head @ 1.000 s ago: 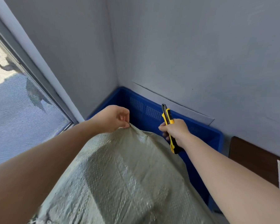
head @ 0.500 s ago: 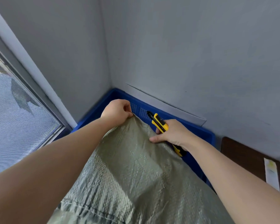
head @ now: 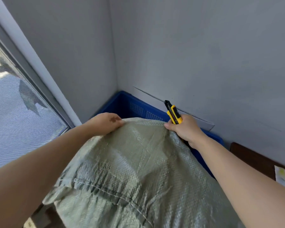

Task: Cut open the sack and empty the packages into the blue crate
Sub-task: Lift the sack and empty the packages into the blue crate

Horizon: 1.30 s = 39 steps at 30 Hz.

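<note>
Sack position: the grey-green woven sack (head: 138,170) is held up over the blue crate (head: 122,102) and hides most of the crate opening; its far edge is stretched between the two hands.

Crate position: set into the room corner, close against the two grey walls (head: 204,55); only the far-left corner, a strip of the perforated far wall and part of the right rim show past the sack.

Hand state: the left hand (head: 104,123) has its fingers curled over the far-left corner of the sack edge, gripping the fabric; the right hand (head: 184,130) is clenched round the yellow-and-black utility knife (head: 174,113), its thumb pinching the far-right corner of the sack edge; the knife stands tilted near upright, black tip up and in front of the wall; whether the blade is extended cannot be told.

Clearances: a narrow open gap shows between the sack's far edge and the crate's far wall; the window frame (head: 39,86) runs down to the left of the crate; a dark brown tabletop (head: 253,158) stands near the crate's right rim, with a paper slip (head: 282,176) on it.

A stitched seam (head: 105,190) crosses the near part of the sack; the fabric there is blurred.
</note>
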{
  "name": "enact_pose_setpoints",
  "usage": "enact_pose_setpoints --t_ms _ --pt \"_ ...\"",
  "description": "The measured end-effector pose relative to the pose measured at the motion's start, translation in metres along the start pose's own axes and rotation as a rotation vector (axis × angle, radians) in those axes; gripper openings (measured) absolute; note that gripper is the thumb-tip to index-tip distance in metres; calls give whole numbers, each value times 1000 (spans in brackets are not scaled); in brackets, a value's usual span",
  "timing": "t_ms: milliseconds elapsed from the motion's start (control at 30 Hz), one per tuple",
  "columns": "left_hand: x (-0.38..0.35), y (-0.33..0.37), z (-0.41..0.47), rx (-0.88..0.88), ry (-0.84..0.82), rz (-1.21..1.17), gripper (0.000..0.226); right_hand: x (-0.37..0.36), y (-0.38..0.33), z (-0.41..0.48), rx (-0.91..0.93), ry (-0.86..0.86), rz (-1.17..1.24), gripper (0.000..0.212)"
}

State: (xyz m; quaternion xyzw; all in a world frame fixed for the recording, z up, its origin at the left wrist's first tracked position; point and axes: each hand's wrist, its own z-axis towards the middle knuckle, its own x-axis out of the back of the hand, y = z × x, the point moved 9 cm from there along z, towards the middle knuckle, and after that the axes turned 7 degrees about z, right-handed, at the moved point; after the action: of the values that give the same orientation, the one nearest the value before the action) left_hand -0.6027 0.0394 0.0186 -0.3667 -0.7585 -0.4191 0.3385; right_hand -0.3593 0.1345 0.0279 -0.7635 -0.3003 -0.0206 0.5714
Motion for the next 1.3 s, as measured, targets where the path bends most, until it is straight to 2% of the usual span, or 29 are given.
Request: enact_pose_setpoints --t_ms 67,133,167,200,267,300,333,400,533,633,700,767,933,1033,1100,1167,1300 --pt "-6 -20 -12 53 -157 -33 64 3 3 5 -8 27 -1 16" --pt "-14 -35 -30 84 -358 -108 107 7 8 10 -23 68 1 16" --pt "-15 -42 -35 90 -397 -115 116 8 10 12 -31 90 1 16" --pt "-15 -49 -36 103 -385 -103 105 9 12 14 -39 109 -2 16" --pt "-11 -55 -33 109 -274 -16 46 9 14 18 -51 135 -13 17" --pt "-8 -53 -31 91 -211 31 24 9 15 19 -52 140 -21 18" --pt "-7 -48 -29 62 -163 58 19 9 15 21 -49 146 -36 17" --pt "1 -40 -28 36 -30 35 18 10 16 23 -44 168 -81 17" --pt "37 -34 -36 74 368 -140 11 19 23 20 -45 216 -174 21" --pt "44 -30 -37 61 486 -229 12 21 24 12 -68 170 -366 25" --pt "47 -26 -34 44 524 -279 11 22 25 5 -99 110 -500 25" --pt "49 -17 -29 18 547 -300 10 28 28 -1 -127 94 -520 36" --pt "56 -5 -20 15 582 -356 9 40 44 -27 -301 0 -237 59" --pt "56 1 -14 3 586 -359 10 42 57 -38 -386 -108 -254 59" --pt "55 4 -12 0 597 -367 11 47 63 -40 -384 -81 -318 61" --pt "55 4 -11 19 608 -405 11 61 72 -41 -381 20 -360 68" --pt "58 3 -9 33 624 -442 10 84 105 -62 -582 73 -330 69"
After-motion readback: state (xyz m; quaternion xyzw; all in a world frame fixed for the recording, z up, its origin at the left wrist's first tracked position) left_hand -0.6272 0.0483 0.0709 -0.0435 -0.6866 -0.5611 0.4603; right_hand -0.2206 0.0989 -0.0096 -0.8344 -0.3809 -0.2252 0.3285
